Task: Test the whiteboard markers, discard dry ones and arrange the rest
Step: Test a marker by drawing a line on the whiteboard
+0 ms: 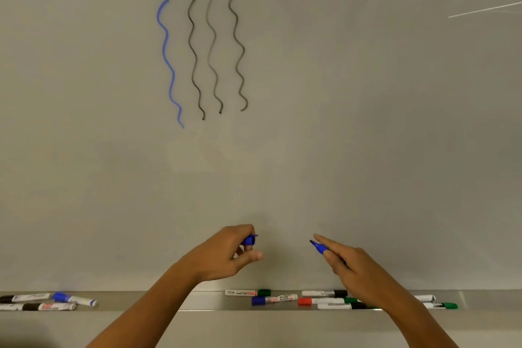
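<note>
Nearest: two bare forearms reach up past the tray (197,301) that runs along the foot of the whiteboard (339,121).

Tray contents: a left group (42,302) of capped markers, black and blue among them, lying close together. A right group (310,299), larger and looser, with green, blue, red and black caps, some touching, part of it hidden behind the right forearm.

Hands: left hand (231,254) has its fingers curled round a blue cap (249,239). Right hand (348,261) pinches an uncapped blue marker (320,248), tip aimed up and left, just off the board. Cap and marker are well apart.

Board, further up: one blue squiggle (168,65) and three dark ones (217,54) side by side, all legible; the third reads a little fainter.

Judgement: this is the test step for one more marker, cap off, stroke not yet made. The next move calls for lifting the tip to the board and drawing a line, then judging the ink.

Room: wide bare board right of the squiggles and below them. The tray lip sits close under both wrists; a dropped wrist could knock the right group.
</note>
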Tool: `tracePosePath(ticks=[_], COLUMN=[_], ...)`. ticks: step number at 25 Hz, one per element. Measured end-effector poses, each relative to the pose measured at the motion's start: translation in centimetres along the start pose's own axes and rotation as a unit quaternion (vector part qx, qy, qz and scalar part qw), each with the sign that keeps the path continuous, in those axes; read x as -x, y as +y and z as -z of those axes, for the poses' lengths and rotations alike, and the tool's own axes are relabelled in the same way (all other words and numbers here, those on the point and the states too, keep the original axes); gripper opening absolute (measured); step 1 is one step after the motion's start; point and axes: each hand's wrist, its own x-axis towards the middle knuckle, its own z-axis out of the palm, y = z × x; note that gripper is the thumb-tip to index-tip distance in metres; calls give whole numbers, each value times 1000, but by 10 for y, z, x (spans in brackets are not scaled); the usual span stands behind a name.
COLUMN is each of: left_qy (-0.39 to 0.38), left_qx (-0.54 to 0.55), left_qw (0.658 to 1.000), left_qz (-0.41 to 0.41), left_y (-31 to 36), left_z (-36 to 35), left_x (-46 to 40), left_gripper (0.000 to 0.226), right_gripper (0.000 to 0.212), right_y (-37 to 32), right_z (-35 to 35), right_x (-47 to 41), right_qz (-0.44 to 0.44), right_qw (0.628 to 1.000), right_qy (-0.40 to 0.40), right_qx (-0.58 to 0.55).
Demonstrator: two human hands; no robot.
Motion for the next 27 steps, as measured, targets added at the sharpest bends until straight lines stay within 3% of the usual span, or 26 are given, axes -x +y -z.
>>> tracePosePath(ticks=[6,11,14,18,22,27], left_qy=[185,218,294,327,361,364], left_qx=[-149,-133,-171,-252,-302,-410], left_qw=[967,961,924,885,868,832], left_qz=[-92,-106,-171,-215,-157,-79], left_y=[10,48,60,78,92,96], left_z=[18,55,76,106,131,128], left_x=[-54,-106,-140,-192,-227,-246], left_gripper=[47,69,60,69,78,87], right_gripper=[47,45,47,41,52,38], right_y=[-14,-29,-34,-41,-44,-64], right_z=[18,38,50,67,81,113], right_x=[-14,-18,-19,-23,-27,-32], right_qz=[19,56,80,100,128,128], right_qw=[996,990,985,975,966,960], right_qy=[63,95,117,147,184,196], right_qx=[-55,-91,-97,-135,-129,-156])
